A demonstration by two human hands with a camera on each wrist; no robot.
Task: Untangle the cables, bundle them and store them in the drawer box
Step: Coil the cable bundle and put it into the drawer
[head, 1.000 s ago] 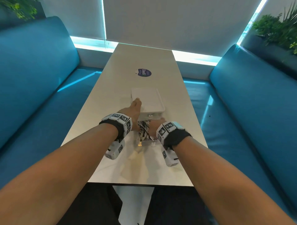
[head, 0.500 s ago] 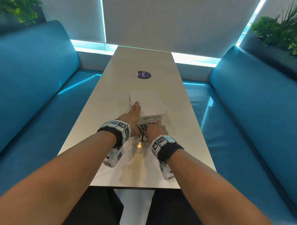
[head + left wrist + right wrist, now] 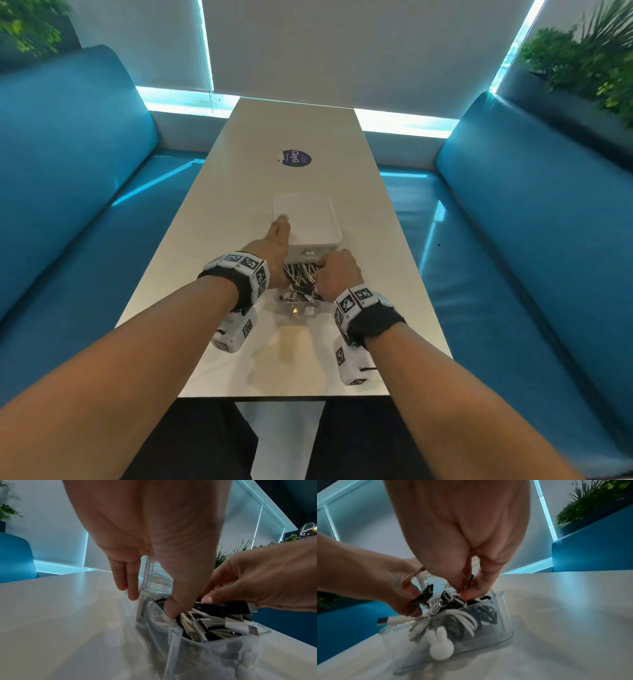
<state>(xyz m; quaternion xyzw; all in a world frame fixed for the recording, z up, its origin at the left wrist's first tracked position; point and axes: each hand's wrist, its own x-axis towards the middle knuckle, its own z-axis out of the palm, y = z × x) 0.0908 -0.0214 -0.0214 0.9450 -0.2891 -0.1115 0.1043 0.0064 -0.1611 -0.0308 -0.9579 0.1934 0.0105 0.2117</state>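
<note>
Drawer pulled out, black and white cables inside

A café or office lounge booth: blue padded benches flanking a long table, planters behind.

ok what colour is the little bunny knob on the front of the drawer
White. The bunny knob shows best in the right wrist view, on the clear drawer front.
</note>
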